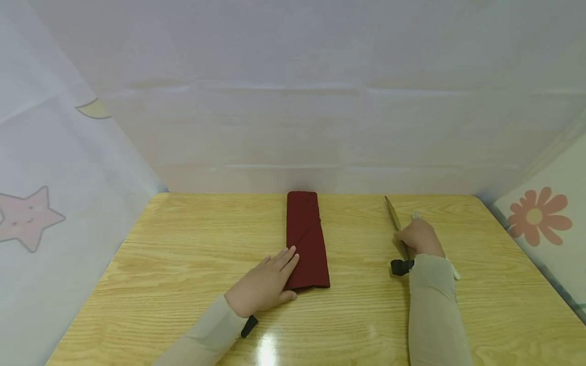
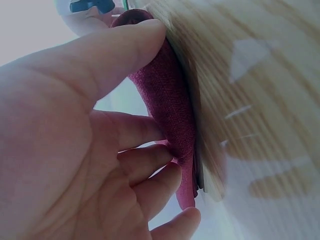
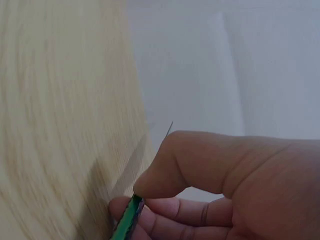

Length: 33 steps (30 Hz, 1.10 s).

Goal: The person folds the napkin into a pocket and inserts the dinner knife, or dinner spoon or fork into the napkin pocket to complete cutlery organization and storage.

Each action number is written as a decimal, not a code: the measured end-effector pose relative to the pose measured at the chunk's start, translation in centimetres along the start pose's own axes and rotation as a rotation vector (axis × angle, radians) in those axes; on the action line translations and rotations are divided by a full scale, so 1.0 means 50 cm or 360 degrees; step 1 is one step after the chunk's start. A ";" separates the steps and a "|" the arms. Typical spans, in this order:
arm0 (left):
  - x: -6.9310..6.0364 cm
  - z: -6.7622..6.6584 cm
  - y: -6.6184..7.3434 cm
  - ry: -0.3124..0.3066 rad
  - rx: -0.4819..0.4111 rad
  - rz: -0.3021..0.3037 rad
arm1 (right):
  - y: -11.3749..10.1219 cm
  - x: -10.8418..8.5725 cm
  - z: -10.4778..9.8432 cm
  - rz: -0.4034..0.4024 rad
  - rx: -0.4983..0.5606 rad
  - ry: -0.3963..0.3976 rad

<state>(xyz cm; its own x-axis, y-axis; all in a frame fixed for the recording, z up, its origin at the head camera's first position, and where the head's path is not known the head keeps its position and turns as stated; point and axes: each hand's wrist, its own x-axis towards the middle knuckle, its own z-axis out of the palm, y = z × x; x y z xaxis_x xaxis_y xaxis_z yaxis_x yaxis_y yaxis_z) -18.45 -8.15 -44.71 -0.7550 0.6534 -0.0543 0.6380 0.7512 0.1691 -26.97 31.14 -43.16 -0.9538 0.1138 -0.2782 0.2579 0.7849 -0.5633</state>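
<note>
A folded dark red cloth napkin lies lengthwise on the table, with a diagonal fold across its top. My left hand rests on the napkin's near left part, fingers extended over it and thumb by its near edge. In the left wrist view, the napkin shows behind the thumb and fingers. To the right, my right hand pinches a slim knife whose tip points away. Its green handle shows between thumb and fingers in the right wrist view. Beneath this hand lies a fork, mostly hidden.
The wooden table ends at a pale cloth backdrop behind and at both sides. A black wrist strap piece sits at the right wrist. Light glares off the table's near part.
</note>
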 end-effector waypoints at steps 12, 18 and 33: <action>-0.001 -0.001 0.003 -0.0023 -0.0005 -0.0021 | -0.018 0.001 0.010 -0.0160 0.0541 -0.0200; -0.001 0.002 0.004 -0.0018 0.0006 -0.0021 | -0.045 0.004 0.024 -0.0340 0.0884 -0.0283; -0.003 0.001 0.013 0.0010 0.0087 -0.0022 | -0.145 0.001 0.086 -0.0530 0.1533 -0.0186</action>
<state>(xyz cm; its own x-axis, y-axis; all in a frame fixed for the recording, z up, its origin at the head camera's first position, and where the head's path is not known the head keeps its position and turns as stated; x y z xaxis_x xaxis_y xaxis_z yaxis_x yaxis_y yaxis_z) -17.91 -7.78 -44.62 -0.7647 0.6425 -0.0497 0.6347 0.7643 0.1142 -28.20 22.82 -42.43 -0.9919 -0.1209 -0.0385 0.0464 -0.0626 -0.9970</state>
